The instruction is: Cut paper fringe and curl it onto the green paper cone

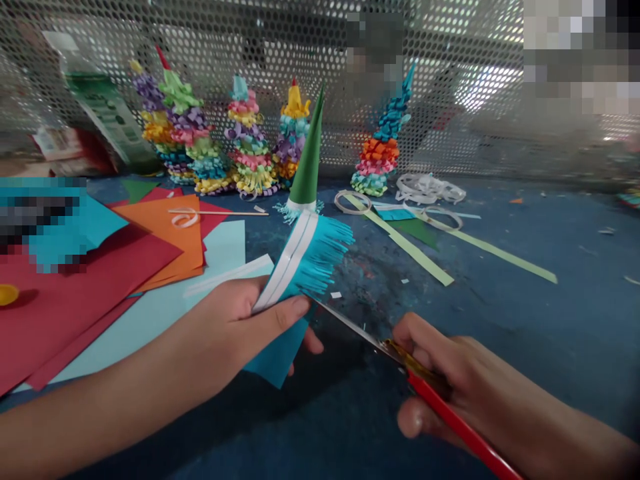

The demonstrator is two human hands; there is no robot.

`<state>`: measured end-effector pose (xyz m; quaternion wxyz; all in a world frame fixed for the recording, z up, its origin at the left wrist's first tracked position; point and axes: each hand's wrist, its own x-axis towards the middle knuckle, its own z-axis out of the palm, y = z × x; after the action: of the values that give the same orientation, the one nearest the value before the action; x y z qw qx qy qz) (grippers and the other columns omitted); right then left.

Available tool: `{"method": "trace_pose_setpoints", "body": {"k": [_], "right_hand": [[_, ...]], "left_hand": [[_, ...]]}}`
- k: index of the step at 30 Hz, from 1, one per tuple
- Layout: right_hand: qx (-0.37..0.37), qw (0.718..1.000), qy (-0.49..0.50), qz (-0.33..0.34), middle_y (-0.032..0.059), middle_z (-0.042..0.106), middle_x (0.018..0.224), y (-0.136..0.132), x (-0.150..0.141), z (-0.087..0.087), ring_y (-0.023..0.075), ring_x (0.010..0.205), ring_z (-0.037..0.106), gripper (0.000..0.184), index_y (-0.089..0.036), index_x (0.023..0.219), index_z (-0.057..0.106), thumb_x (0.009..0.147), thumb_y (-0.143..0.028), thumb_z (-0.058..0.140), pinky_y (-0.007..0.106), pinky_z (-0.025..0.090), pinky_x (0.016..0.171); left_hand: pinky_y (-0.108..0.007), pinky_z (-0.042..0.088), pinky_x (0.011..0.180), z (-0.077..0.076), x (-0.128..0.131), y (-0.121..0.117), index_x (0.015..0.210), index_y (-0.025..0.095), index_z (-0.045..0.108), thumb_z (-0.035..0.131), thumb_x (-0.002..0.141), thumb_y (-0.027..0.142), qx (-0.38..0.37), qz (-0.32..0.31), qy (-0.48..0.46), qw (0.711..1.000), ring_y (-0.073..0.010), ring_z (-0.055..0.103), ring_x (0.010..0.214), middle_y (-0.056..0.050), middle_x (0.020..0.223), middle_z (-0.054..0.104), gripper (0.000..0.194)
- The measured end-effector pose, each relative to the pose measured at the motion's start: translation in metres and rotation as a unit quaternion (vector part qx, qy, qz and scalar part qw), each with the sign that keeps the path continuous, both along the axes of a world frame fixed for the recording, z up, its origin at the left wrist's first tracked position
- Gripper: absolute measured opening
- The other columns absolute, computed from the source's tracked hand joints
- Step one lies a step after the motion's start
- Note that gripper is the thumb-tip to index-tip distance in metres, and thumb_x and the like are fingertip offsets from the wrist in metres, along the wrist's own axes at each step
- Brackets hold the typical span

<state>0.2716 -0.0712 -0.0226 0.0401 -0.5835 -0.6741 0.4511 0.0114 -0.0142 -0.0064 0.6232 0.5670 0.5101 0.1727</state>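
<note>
A blue paper strip (280, 357) with double-sided tape along one edge is pinched in my left hand (250, 320). Its far part is cut into a fine fringe (327, 247); the near part is uncut. My right hand (445, 380) grips scissors (425, 390) with red on the handle. Their blades point left, with the tips at the strip's cut edge near my left thumb. Just beyond the fringe stands a green paper cone (309, 160) with a white band and light-blue fringe around its base.
Coloured paper sheets (115, 267) and a thin stick (235, 213) lie at left. Several curled-paper cones (253, 147) and a bottle (107, 113) line the perforated metal panel (210, 40). Pale green strips (415, 253) and tape rolls (353, 201) lie at right.
</note>
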Motion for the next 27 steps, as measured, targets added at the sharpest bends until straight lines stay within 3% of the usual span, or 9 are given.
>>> {"method": "trace_pose_setpoints", "body": {"k": [5,8,13,18,22,27], "right_hand": [[-0.012,1.000,0.016,0.008,-0.0077,0.064,0.064,-0.0011,0.0028,0.0000,0.0140,0.056,0.060,0.028,-0.028,0.082,0.039,0.085,-0.034,0.066,0.022,0.031,0.050],[-0.010,1.000,0.022,0.007,-0.0083,0.063,0.061,-0.0009,0.0030,0.0015,0.0137,0.054,0.058,0.031,-0.027,0.080,0.040,0.082,-0.037,0.069,0.023,0.031,0.050],[0.040,0.999,0.011,0.015,-0.0091,0.059,0.059,-0.0015,0.0034,0.0036,0.0122,0.050,0.046,0.034,-0.027,0.079,0.040,0.082,-0.040,0.072,0.023,0.030,0.048],[0.073,0.995,-0.009,0.066,-0.0088,0.056,0.061,-0.0030,0.0063,0.0059,0.0130,0.051,0.045,0.048,-0.028,0.082,0.037,0.077,-0.053,0.078,0.024,0.030,0.048],[0.108,0.989,-0.026,0.096,-0.0083,0.053,0.060,-0.0037,0.0084,0.0062,0.0132,0.051,0.042,0.044,-0.028,0.082,0.039,0.080,-0.054,0.074,0.025,0.030,0.048],[0.031,0.998,-0.006,0.047,-0.0066,0.062,0.063,-0.0045,0.0053,0.0067,0.0139,0.054,0.052,0.030,-0.027,0.078,0.039,0.083,-0.036,0.068,0.024,0.033,0.048]], "left_hand": [[-0.016,0.049,0.050,-0.0032,-0.0019,-0.0017,0.083,0.021,0.076,0.067,0.089,0.045,-0.025,0.003,-0.041,0.999,-0.0114,0.067,0.056,0.005,0.064,0.072,0.026],[-0.015,0.049,0.048,-0.0035,-0.0049,-0.0021,0.082,0.021,0.076,0.070,0.088,0.044,-0.040,0.003,-0.063,0.997,-0.0113,0.068,0.055,0.004,0.065,0.074,0.025],[-0.014,0.051,0.047,-0.0004,-0.0077,-0.0024,0.078,0.018,0.076,0.073,0.086,0.041,-0.078,0.001,-0.093,0.993,-0.0104,0.068,0.053,0.000,0.075,0.080,0.025],[-0.015,0.052,0.045,0.0004,-0.0085,-0.0028,0.082,0.019,0.073,0.075,0.086,0.040,-0.110,0.000,-0.131,0.985,-0.0113,0.070,0.052,-0.002,0.075,0.082,0.022],[-0.016,0.053,0.045,-0.0024,-0.0084,-0.0042,0.083,0.017,0.073,0.075,0.085,0.041,-0.127,-0.016,-0.140,0.982,-0.0117,0.070,0.050,-0.004,0.074,0.082,0.023],[-0.017,0.055,0.046,-0.0049,-0.0059,-0.0067,0.085,0.016,0.071,0.074,0.085,0.040,-0.140,-0.017,-0.147,0.979,-0.0120,0.070,0.049,-0.004,0.072,0.081,0.025]]}}
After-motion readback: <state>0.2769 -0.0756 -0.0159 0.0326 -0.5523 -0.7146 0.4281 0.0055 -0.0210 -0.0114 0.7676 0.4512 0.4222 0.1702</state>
